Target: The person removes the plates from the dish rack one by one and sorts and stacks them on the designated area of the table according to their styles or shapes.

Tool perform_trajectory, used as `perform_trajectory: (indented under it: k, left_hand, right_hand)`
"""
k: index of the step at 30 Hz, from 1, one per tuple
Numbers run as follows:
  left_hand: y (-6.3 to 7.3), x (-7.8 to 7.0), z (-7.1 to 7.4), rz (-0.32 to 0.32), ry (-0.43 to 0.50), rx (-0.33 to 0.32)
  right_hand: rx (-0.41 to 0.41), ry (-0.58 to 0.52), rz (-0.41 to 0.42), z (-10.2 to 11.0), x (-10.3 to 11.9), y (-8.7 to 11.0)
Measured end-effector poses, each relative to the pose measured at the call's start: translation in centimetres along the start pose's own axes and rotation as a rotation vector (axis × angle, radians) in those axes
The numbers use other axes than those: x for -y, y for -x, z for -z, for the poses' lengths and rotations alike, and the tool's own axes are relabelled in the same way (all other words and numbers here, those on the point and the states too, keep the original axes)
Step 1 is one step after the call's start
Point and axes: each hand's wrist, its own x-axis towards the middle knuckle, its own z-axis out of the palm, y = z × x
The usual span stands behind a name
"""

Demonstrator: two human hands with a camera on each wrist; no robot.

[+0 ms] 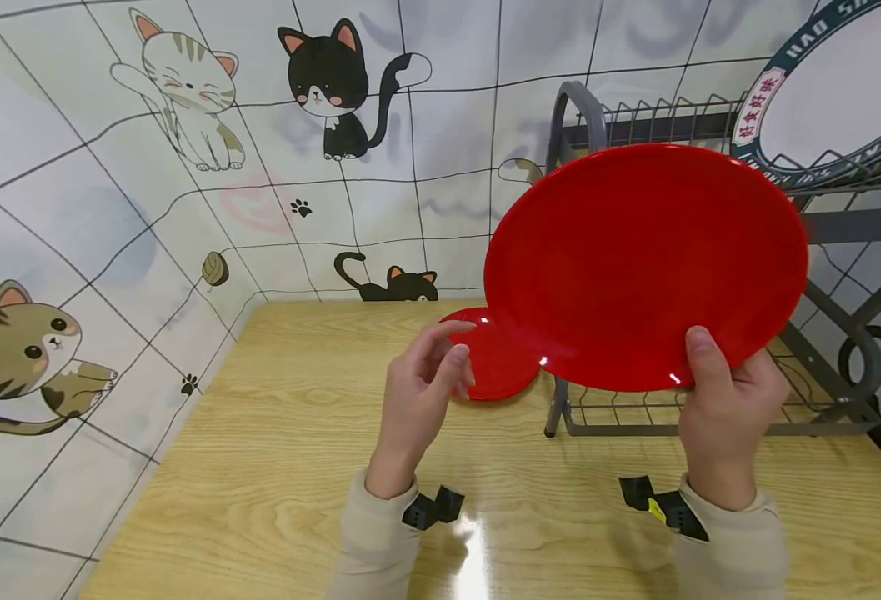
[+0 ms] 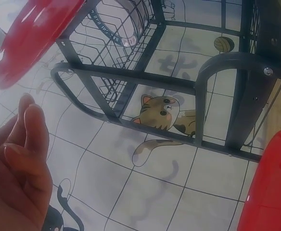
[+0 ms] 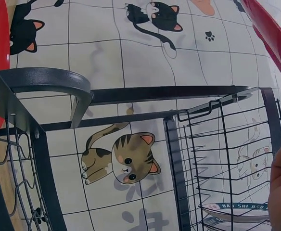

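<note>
Left hand (image 1: 419, 379) empty, right hand (image 1: 733, 408) gripping a raised red plate (image 1: 646, 262) in front of a grey rack (image 1: 853, 227).

Far left, white wall (image 1: 448, 133) with grid lines and cartoon cats, meeting a wood-grain table (image 1: 260, 433); left hand above table, fingers loosely bent, holding nothing, apart from both red plates in left wrist view; just behind it in head view, second red plate (image 1: 503, 362) flat on table near wall, its left edge partly covered by the fingers; raised plate clear of table, tilted, face toward head camera, overlapping the rack; right hand at its lower right rim, thumb on near face, other fingers behind, mostly hidden; far right, white plate with dark lettered border (image 1: 838, 92) in the rack's upper wire basket.
</note>
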Motion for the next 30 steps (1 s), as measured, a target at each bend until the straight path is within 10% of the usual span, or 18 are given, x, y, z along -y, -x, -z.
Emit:
perform_trajectory:
  k: [8, 21, 30]
  left_hand:
    - [0.4, 2.9, -0.3, -0.025, 0.048, 0.026]
    - [0.3, 0.3, -0.4, 0.026, -0.022, 0.050]
    - [0.4, 2.2, -0.1, 0.021, -0.081, 0.039]
  right_hand:
    - [0.124, 0.205, -0.054, 0.3, 0.2, 0.4]
    - [0.231, 0.396, -0.012, 0.5, 0.1, 0.6]
    - [0.252, 0.470, -0.071, 0.6, 0.1, 0.5]
